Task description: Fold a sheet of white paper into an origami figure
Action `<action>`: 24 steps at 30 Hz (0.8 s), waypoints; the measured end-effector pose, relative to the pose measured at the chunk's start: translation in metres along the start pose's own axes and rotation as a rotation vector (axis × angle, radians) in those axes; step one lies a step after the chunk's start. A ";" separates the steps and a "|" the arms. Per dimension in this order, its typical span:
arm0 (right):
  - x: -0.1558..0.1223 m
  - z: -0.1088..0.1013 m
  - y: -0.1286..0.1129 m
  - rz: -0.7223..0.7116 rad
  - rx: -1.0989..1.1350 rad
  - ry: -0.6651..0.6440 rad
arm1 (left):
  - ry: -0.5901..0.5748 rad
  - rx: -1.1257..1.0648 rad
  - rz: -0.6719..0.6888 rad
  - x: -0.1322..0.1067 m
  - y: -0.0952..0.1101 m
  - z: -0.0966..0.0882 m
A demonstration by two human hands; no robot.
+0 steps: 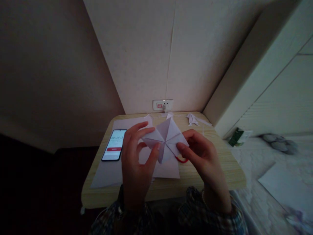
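Note:
A white square of folded paper [166,137] with crease lines radiating from its middle is held up above a small wooden table [220,166]. My left hand [135,163] grips its left side, thumb on the front near the lower edge and fingers curled behind the top. My right hand [202,156] pinches its right corner between thumb and fingers. Flat white sheets [107,176] lie on the table under the hands. Something red [182,160] peeks out just below the paper, by my right thumb.
A phone [114,145] with a lit screen showing a timer lies at the table's left. Small folded paper pieces [193,119] sit along the far edge, below a wall socket [162,105]. To the right lies a bed with a green carton [236,137] and a loose sheet [283,187].

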State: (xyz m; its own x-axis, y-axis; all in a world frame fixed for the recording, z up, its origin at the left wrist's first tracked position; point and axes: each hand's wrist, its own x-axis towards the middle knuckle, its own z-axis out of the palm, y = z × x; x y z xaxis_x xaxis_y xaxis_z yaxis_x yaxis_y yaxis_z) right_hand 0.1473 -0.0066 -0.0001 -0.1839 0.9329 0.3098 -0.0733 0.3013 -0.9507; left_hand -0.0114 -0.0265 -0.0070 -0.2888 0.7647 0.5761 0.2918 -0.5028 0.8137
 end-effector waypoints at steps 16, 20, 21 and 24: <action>0.001 -0.001 0.010 -0.587 -0.503 0.212 | -0.262 -0.365 -0.323 -0.007 0.005 0.005; 0.002 -0.004 0.010 -0.725 -0.644 0.113 | -0.268 -0.687 -0.490 -0.004 0.010 0.003; 0.002 -0.004 0.010 -0.735 -0.671 0.080 | -0.251 -0.734 -0.513 -0.003 0.011 0.003; 0.003 -0.004 0.010 -0.720 -0.712 -0.028 | -0.140 -0.798 -0.575 0.000 0.010 0.005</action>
State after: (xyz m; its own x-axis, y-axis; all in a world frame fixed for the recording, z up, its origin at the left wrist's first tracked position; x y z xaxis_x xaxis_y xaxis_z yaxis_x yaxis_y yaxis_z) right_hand 0.1501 0.0000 -0.0091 -0.3500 0.4811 0.8038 0.4244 0.8464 -0.3218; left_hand -0.0045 -0.0292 0.0008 -0.0688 0.9921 0.1044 -0.5734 -0.1250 0.8097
